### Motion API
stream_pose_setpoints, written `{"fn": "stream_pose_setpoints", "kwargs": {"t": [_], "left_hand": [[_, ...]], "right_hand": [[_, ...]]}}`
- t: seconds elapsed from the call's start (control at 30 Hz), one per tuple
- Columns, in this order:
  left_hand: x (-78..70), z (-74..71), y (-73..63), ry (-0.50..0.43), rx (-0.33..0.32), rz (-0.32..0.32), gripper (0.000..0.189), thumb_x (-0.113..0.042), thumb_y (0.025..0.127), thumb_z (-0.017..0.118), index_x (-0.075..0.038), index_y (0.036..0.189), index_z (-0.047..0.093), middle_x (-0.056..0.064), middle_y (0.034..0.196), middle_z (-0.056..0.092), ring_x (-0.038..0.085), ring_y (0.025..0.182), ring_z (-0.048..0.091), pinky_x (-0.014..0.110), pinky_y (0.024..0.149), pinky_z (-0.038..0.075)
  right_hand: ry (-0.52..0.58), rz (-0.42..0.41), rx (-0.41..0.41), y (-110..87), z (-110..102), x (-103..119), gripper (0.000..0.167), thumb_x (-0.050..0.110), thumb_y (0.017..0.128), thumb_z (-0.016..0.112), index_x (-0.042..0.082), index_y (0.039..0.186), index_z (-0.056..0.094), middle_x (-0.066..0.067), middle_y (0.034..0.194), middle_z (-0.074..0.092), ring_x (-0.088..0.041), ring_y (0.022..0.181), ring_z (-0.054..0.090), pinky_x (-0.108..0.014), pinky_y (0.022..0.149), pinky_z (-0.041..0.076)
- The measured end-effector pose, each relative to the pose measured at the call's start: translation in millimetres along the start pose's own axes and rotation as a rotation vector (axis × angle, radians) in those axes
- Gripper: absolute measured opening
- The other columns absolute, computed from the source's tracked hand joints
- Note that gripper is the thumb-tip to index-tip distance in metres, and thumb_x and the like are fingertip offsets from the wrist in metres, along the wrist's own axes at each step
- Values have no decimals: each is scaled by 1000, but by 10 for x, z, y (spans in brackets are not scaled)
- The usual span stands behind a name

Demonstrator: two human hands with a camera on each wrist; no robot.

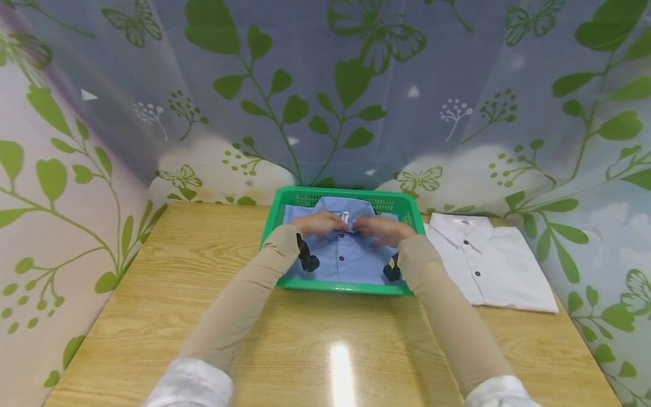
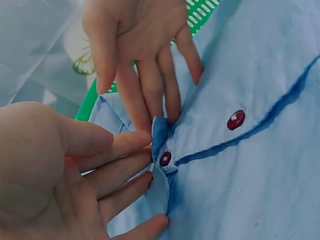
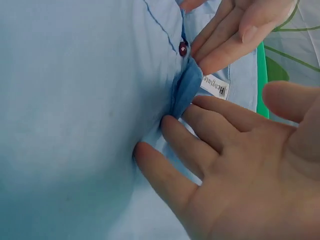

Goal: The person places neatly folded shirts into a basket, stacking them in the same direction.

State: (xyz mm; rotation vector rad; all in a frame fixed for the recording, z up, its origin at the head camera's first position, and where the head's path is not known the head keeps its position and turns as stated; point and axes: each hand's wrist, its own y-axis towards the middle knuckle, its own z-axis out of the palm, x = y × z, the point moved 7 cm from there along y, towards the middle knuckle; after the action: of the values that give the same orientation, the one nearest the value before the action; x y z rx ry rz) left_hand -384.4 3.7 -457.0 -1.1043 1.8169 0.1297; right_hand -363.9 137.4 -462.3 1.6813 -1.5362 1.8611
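Note:
A folded light blue shirt with dark red buttons lies in a green plastic basket. My left hand is at one side of its collar, the fingers nearly straight and their tips touching the collar edge by the top button. On the other side, my right hand has its fingers extended, with fingertips against the collar in the right wrist view. Both thumbs stand free of the cloth. Inside the collar a white label shows between the hands.
To the right of the basket, a folded white shirt with dark buttons lies on the wooden table. Behind the basket hangs a patterned curtain, with more of it along both sides of the table.

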Motion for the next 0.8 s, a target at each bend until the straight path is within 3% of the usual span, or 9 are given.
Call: {"fn": "stream_pose_setpoints", "kwargs": {"t": [0.2, 0.4, 0.57, 0.7, 0.8], "left_hand": [[-19, -13, -69, 0, -9, -28, 38, -20, 106, 41, -4, 137, 59, 12, 146, 50, 26, 133, 45, 44, 94, 47], [36, -91, -303, -17, 16, -152, 40, -26, 103, 44, -8, 135, 61, 11, 144, 50, 29, 133, 45, 54, 96, 47], [104, -120, -533, 20, 50, -213, 41, -29, 102, 46, -9, 133, 62, 9, 144, 52, 30, 133, 46, 55, 96, 47], [131, -86, -724, 83, 71, -218, 42, -33, 106, 40, -7, 129, 65, 11, 139, 56, 32, 129, 49, 55, 94, 49], [122, -50, -860, 115, 76, -180, 43, -31, 107, 38, -3, 118, 69, 11, 119, 62, 27, 107, 57, 48, 85, 52]], "right_hand": [[-3, 51, 0, -11, 0, 5, 58, 35, 110, 23, -1, 156, 19, -19, 163, 13, -33, 150, 12, -55, 118, 15], [-52, 114, 36, -131, -69, -15, 62, 38, 109, 27, 0, 157, 15, -18, 164, 11, -36, 149, 14, -57, 115, 22], [-116, 193, 64, -292, -95, -56, 60, 35, 109, 28, 1, 157, 16, -19, 163, 14, -37, 148, 18, -61, 111, 28], [-231, 224, 75, -411, -74, -77, 62, 39, 108, 32, 3, 157, 19, -20, 160, 24, -40, 145, 25, -62, 105, 36], [-316, 228, 77, -508, -51, -98, 63, 43, 107, 34, 2, 155, 28, -20, 155, 35, -42, 141, 34, -60, 102, 41]]}}
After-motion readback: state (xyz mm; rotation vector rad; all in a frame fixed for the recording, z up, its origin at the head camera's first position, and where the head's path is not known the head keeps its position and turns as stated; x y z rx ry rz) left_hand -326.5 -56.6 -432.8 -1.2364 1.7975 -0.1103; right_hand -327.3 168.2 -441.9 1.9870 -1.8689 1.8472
